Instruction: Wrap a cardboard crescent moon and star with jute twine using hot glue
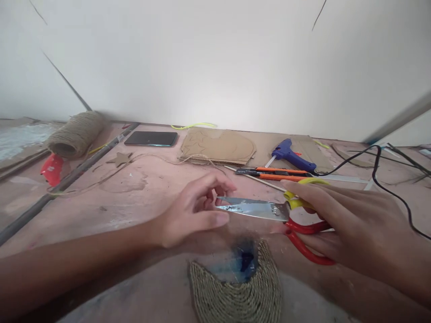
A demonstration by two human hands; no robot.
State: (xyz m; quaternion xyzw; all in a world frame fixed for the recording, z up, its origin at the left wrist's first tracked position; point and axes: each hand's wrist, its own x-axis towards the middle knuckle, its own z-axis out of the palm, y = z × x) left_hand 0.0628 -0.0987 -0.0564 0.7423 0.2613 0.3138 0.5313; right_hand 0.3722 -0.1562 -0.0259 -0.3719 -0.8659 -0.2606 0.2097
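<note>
My right hand (pixel 357 220) is closed on a pair of scissors (pixel 256 208) with one yellow and one red handle. Their blades point left and stand slightly apart. At the blade tips is my left hand (pixel 198 208), its fingers curled and its thumb apart from them. Nothing held shows in it, and I cannot tell whether it touches the blades. Below both hands lies a crescent-shaped piece covered in rows of twine (pixel 237 300), partly cut off by the frame's lower edge. A loose strand of twine (pixel 158 156) runs across the table towards my left fingers.
A twine roll (pixel 79 132) lies at far left beside a red object (pixel 52 169). Along the back are a phone (pixel 151 138), a cardboard star (pixel 119 159), stacked cardboard (pixel 218 146), a blue glue gun (pixel 291 154) with black cord, and orange-black cutters (pixel 274 173).
</note>
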